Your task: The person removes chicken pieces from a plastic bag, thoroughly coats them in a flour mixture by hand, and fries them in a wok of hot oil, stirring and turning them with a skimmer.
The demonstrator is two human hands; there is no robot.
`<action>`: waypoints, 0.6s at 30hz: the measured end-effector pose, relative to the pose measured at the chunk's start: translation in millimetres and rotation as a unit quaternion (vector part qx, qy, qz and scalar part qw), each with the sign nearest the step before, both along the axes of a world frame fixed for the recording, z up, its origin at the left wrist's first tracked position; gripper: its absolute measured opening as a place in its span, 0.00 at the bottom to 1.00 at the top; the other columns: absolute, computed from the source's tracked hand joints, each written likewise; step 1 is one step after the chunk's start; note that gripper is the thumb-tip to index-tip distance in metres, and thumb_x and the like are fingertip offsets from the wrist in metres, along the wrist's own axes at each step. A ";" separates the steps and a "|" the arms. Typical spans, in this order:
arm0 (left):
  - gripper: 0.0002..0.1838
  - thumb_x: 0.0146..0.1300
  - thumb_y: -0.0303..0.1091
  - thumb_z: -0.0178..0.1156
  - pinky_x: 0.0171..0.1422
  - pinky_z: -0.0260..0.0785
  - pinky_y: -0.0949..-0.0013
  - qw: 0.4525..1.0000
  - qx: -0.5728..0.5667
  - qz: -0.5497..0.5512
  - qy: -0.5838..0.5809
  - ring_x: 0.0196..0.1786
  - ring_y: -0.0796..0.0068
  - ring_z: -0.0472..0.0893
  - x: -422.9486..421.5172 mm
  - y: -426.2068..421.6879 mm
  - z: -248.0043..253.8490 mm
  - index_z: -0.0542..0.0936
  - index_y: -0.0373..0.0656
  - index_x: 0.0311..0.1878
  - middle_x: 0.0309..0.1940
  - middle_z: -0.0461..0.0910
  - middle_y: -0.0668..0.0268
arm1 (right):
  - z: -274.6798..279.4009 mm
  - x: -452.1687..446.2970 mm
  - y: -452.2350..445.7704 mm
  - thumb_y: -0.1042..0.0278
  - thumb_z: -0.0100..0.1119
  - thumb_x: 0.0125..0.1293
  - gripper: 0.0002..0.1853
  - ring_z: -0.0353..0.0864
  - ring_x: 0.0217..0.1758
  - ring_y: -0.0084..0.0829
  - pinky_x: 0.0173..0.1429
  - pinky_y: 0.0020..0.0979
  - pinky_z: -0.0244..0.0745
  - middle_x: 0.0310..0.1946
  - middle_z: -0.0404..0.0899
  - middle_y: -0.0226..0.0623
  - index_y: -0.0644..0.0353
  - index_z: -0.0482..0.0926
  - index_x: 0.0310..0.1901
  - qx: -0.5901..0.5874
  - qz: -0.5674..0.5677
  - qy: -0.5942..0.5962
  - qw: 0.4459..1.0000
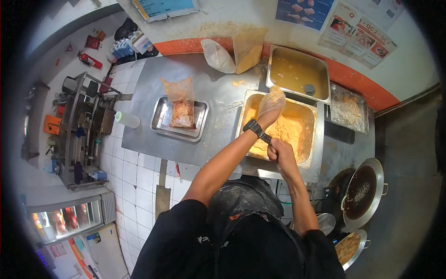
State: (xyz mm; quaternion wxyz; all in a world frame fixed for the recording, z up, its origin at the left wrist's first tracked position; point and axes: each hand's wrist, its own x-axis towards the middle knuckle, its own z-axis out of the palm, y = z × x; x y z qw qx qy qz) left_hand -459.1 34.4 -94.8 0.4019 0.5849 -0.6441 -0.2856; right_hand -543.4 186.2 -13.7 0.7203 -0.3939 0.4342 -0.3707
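Note:
My left hand [272, 103] wears a clear plastic glove, its finger end caked in yellowish flour. It hangs over the far side of a steel pan [312, 139] of orange-yellow flour [289, 132]. Under the coating I cannot make out its fingers. A black wristwatch [253, 126] is on my left wrist, its strap reaching toward my right hand [281, 156]. That hand is bare and closed, with the strap end pinched in its fingers, above the pan's near edge. Behind stands a second steel pan [325, 76] of cloudy yellowish liquid, with a small dark round thing in it.
Left on the steel table [218, 135], a steel tray [160, 132] bears a plastic bag [182, 114] of orange-red food. Plastic bags [218, 56] lean on the wall. To the right are a wok [379, 186] of dark oil and another pan [348, 249] with frying food.

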 end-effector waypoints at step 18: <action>0.22 0.68 0.43 0.44 0.63 0.59 0.65 0.986 0.029 -0.159 0.039 0.58 0.63 0.69 -17.7 24.9 37.0 0.70 0.39 0.58 0.55 0.72 0.54 | 37.1 -28.5 -50.6 0.78 0.60 0.54 0.14 0.76 0.42 0.41 0.45 0.37 0.73 0.37 0.71 0.41 0.57 0.76 0.44 -0.539 0.134 0.232 0.798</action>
